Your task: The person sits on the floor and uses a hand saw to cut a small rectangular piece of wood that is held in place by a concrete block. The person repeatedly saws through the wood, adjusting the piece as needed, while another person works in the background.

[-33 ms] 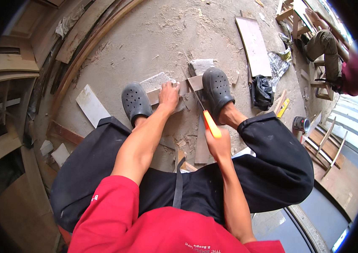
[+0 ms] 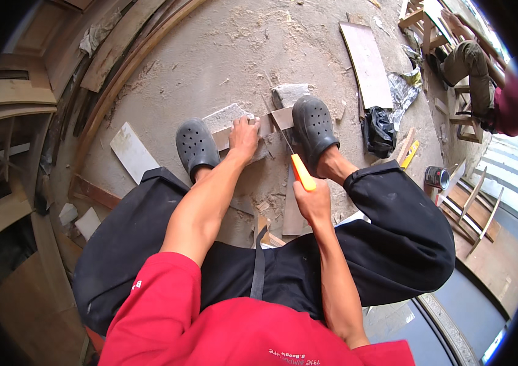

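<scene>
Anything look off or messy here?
Yes: pale wood shavings litter the dusty grey floor, and a crumpled black plastic bag lies near a pale rectangular board. Also, the orange-handled metal saw has its blade close to the perforated grey right clog, which looks risky.

Handsaw [image 2: 303, 173], boards [image 2: 367, 66] and sawdust [image 2: 289, 23] show a woodworking shop.

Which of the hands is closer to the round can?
Right: the right hand, gripping the orange handle, is left of the can; the left hand, on the wood, is farther left.

Red tee [image 2: 234, 332] – w/ blk trousers [image 2: 399, 250]
</scene>
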`<state>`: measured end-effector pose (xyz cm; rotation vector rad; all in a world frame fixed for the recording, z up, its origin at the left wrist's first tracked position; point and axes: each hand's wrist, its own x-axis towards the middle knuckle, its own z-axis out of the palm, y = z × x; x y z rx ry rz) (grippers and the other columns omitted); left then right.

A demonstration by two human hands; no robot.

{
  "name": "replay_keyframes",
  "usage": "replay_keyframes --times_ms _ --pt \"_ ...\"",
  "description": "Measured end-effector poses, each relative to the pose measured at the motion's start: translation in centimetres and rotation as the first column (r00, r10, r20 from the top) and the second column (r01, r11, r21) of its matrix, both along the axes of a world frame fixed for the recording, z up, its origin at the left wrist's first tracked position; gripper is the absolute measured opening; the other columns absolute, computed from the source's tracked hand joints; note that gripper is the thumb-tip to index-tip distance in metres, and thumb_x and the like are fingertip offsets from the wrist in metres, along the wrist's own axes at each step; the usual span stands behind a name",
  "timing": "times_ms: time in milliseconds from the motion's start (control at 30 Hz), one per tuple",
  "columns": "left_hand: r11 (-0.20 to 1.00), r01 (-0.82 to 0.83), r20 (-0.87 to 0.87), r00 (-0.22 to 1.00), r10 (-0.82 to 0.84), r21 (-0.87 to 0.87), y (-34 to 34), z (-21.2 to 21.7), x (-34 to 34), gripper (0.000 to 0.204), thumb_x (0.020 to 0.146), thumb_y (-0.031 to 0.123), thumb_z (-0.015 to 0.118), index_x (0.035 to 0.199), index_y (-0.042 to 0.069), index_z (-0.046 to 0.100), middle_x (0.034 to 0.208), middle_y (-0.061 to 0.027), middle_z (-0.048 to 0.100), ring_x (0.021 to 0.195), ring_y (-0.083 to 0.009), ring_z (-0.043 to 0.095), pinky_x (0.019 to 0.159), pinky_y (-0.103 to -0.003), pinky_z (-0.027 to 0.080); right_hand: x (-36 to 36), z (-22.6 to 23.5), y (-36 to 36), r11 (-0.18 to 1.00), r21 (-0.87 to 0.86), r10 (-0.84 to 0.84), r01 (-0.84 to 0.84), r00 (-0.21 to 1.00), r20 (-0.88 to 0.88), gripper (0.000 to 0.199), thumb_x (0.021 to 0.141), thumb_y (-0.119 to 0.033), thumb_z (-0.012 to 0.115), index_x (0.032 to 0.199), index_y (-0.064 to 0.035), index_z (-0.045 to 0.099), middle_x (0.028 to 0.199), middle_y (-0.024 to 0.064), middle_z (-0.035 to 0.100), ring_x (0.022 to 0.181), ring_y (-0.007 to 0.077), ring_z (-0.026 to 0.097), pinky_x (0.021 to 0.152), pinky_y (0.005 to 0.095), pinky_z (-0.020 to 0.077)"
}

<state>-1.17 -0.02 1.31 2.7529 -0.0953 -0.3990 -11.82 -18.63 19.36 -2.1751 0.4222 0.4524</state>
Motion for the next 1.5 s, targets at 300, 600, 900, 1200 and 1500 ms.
replay_keyframes --times_ms 300,600,900,1200,1500 --pt "1.000 -0.001 -0.002 1.000 0.001 0.008 0.1 1.0 0.0 0.046 0.081 0.022 0.074 0.126 0.018 0.062 0.120 -0.0148 0.057 0.115 -0.0345 0.052 0.091 -0.045 0.051 -2.4 5.1 -0.8 0.996 0.005 0.092 -0.092 0.995 0.032 0.021 0.081 -0.016 0.060 0.071 0.0032 0.061 0.069 0.0260 0.060 0.067 0.0452 0.061 0.061 0.0490 0.0485" --pt "1.000 -0.031 -0.024 0.999 0.031 0.000 1.0 -1.2 -0.9 0.031 0.093 0.022 0.058 0.124 0.017 0.062 0.118 -0.0160 0.055 0.113 -0.0354 0.053 0.091 -0.046 0.049 -4.0 6.5 -0.7 0.989 -0.068 0.131 -0.131 0.991 0.003 0.023 0.081 -0.016 0.060 0.071 0.0044 0.060 0.069 0.0267 0.060 0.067 0.0435 0.062 0.061 0.0495 0.0478" --pt "0.998 0.064 -0.012 0.998 -0.064 -0.005 0.7 0.7 0.6 0.041 0.085 0.022 0.070 0.124 0.016 0.062 0.122 -0.0176 0.054 0.115 -0.0376 0.051 0.092 -0.046 0.049 -0.7 0.5 1.1 0.997 -0.069 0.029 -0.025 0.998 0.057 0.027 0.081 -0.021 0.061 0.074 0.0049 0.064 0.070 0.0274 0.061 0.069 0.0441 0.064 0.061 0.0481 0.0491" --pt "0.998 0.068 0.047 0.997 -0.068 0.006 0.3 0.3 0.1 0.045 0.084 0.021 0.069 0.127 0.015 0.059 0.120 -0.0166 0.055 0.113 -0.0363 0.052 0.089 -0.045 0.051 -0.5 1.7 3.4 0.998 -0.031 0.045 -0.045 0.999 -0.015 0.028 0.080 -0.021 0.059 0.073 0.0054 0.063 0.066 0.0253 0.061 0.064 0.0410 0.064 0.060 0.0455 0.0490" --pt "0.998 0.056 -0.009 0.998 -0.056 0.016 0.3 0.7 0.8 0.049 0.082 0.023 0.072 0.129 0.017 0.059 0.124 -0.0170 0.054 0.116 -0.0373 0.051 0.091 -0.045 0.050 -2.5 6.2 -0.7 0.999 0.023 0.043 -0.042 0.997 -0.060 0.029 0.081 -0.021 0.060 0.075 0.0067 0.062 0.066 0.0266 0.059 0.064 0.0413 0.064 0.061 0.0453 0.0485"
